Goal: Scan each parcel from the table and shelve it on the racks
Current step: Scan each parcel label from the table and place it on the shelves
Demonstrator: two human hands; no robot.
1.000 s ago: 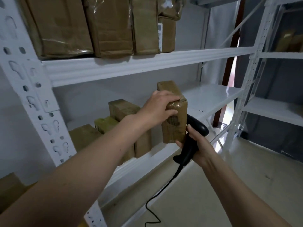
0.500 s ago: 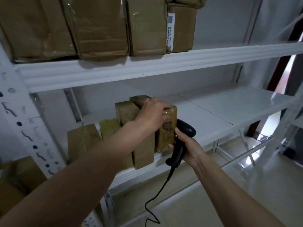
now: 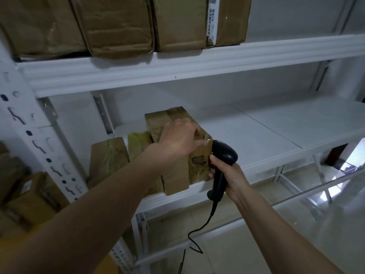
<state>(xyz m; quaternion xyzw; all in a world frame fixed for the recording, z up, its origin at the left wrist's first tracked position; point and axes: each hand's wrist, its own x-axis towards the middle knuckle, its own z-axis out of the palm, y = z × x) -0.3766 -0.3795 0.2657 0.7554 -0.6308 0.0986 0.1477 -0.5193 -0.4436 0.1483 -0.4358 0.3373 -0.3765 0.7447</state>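
the taped brown parcel (image 3: pixel 199 161) stands upright on the middle shelf (image 3: pixel 256 147), left hand (image 3: pixel 178 140) clamped over its top, right hand (image 3: pixel 230 175) gripping the scanner (image 3: pixel 222 163) beside it — probably light, stiff-cornered, tape-slick — best held across the top edges.

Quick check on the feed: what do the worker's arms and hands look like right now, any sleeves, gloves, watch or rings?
Both forearms are bare as far up as the frame shows, with no sleeve edge in view. The left hand and the right hand are ungloved. No watch, band or bracelet shows on either wrist, and no ring is visible on the fingers that can be seen. Some fingers are hidden, so those cannot be checked.
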